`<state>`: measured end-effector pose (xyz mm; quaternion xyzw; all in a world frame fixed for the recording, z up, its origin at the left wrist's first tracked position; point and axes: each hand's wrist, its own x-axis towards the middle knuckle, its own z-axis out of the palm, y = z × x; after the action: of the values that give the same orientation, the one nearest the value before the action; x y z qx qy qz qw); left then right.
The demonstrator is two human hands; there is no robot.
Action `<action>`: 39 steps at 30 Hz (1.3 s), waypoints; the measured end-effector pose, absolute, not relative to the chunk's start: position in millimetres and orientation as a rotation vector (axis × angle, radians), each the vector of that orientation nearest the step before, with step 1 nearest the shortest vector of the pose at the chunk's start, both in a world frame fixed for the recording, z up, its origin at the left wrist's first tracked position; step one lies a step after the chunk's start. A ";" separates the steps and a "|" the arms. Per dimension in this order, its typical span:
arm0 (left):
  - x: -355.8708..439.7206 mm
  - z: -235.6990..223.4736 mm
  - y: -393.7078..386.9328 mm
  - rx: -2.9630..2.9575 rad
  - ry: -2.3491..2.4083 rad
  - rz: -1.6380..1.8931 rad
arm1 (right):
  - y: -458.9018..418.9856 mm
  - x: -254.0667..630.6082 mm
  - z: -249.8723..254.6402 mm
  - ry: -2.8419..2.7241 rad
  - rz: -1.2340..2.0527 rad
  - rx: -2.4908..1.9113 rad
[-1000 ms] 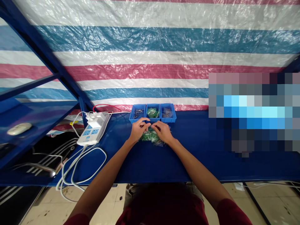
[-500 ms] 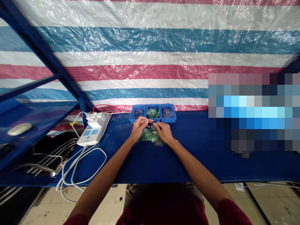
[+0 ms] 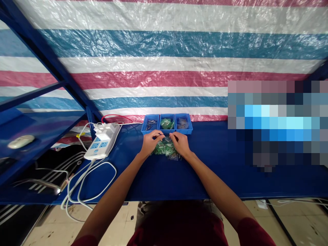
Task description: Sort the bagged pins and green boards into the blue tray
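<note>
My left hand (image 3: 151, 141) and my right hand (image 3: 180, 141) hover over a pile of small green pieces (image 3: 164, 147) on the blue table. Thumb and fingers of each hand are pinched together, and what they hold is too small to make out. Small clear packets (image 3: 174, 156) lie at the pile's right edge, under my right hand. Just beyond my hands stand three joined blue bins: the left bin (image 3: 143, 128) has thin metal pieces (image 3: 151, 124), the middle one green pieces (image 3: 167, 123), the right one clear packets (image 3: 183, 123).
A white power strip (image 3: 102, 143) with plugged-in adapters sits on the left, its white cable (image 3: 115, 171) looping over the table (image 3: 164, 184). A striped plastic sheet (image 3: 153, 80) hangs behind. At left is a blue frame post (image 3: 51, 61). A blurred-out area covers the right.
Both hands have shifted slightly. My left fingers have curled in from a more extended pose, and the gap between the hands is a little wider.
</note>
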<state>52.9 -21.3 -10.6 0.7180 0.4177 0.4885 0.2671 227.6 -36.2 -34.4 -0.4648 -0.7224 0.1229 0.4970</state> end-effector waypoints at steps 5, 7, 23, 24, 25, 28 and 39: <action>54.1 -13.1 -20.5 1.758 1.030 1.276 | -37.4 226.1 -33.6 -1.805 0.371 -1.013; 53.8 -12.3 -20.4 1.727 0.976 1.250 | -38.1 225.4 -33.1 -1.821 0.382 -1.006; 55.1 -7.6 -20.5 1.651 0.962 1.211 | -39.5 225.5 -29.9 -1.752 0.367 -1.020; 55.5 -7.5 -20.4 1.643 0.962 1.214 | -39.5 225.6 -29.9 -1.761 0.374 -1.022; 55.9 -7.2 -20.4 1.636 0.962 1.221 | -39.4 225.7 -29.9 -1.770 0.381 -1.021; 56.8 -6.5 -21.2 1.620 0.961 1.253 | -39.3 225.6 -29.6 -1.789 0.400 -1.022; 57.2 -8.5 -19.7 1.565 0.948 1.247 | -40.7 224.9 -27.6 -1.790 0.390 -1.020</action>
<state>57.2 -19.7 -8.5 0.6322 0.3828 0.5038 0.4471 224.9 -40.7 -27.6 -0.4215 -0.7399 0.1614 0.4989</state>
